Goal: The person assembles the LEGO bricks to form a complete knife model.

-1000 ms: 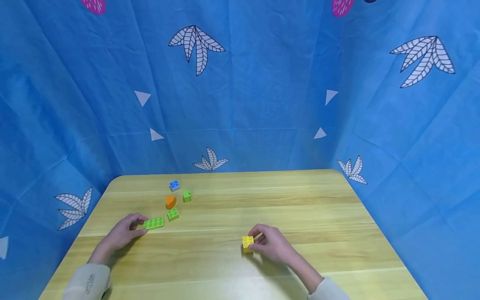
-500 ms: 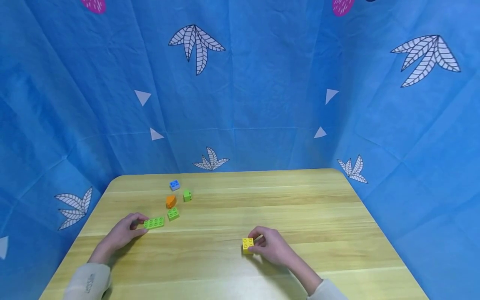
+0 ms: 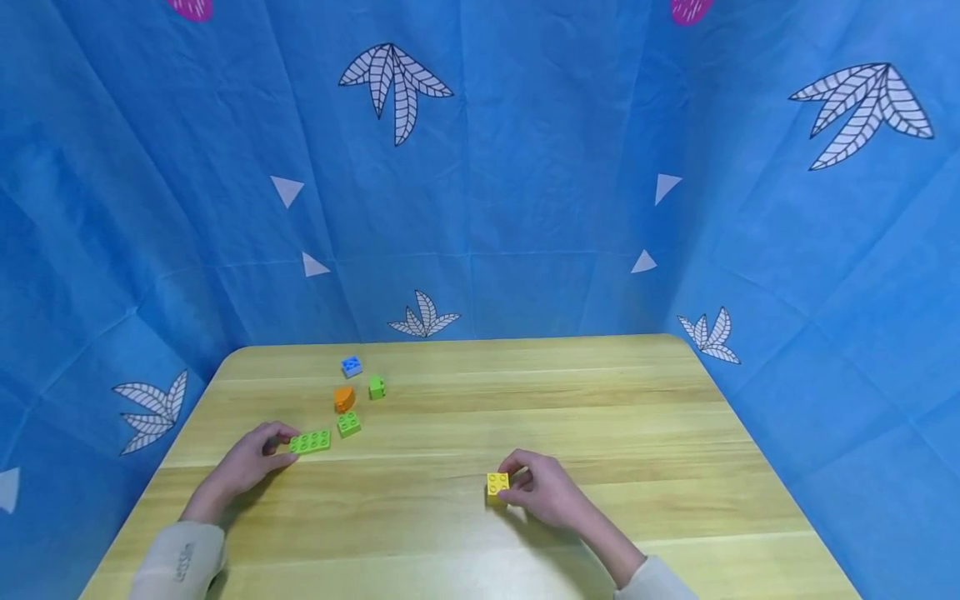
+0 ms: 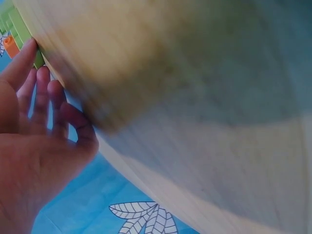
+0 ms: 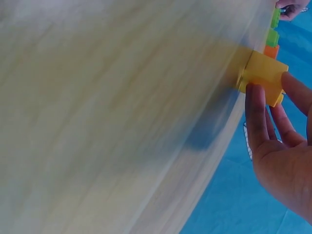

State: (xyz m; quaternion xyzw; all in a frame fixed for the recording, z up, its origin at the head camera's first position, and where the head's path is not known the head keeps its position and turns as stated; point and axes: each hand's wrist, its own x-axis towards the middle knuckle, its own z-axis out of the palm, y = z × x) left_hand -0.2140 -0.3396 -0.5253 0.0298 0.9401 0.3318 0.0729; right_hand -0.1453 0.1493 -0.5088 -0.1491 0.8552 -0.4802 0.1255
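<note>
At the table's left side my left hand [image 3: 251, 461] pinches the near end of a long light-green toy brick [image 3: 311, 442] between thumb and fingers. The left wrist view shows that green brick [image 4: 22, 31] at the fingertips, partly cut off by the frame edge. Nearer the table's middle, my right hand [image 3: 546, 490] holds a square yellow toy brick [image 3: 497, 487], studs up, by its right side. Thumb and fingers grip the yellow brick [image 5: 265, 75] in the right wrist view too. Whether it touches the tabletop cannot be told.
Beyond the left hand lie a small green brick [image 3: 348, 424], an orange curved piece [image 3: 344, 399], another small green piece [image 3: 377, 387] and a blue brick [image 3: 352, 367]. The wooden table [image 3: 600, 400] ends at a blue patterned cloth [image 3: 540, 183].
The head view has tilted slightly. Both hands keep their hold on the green and yellow bricks in nearly the same places.
</note>
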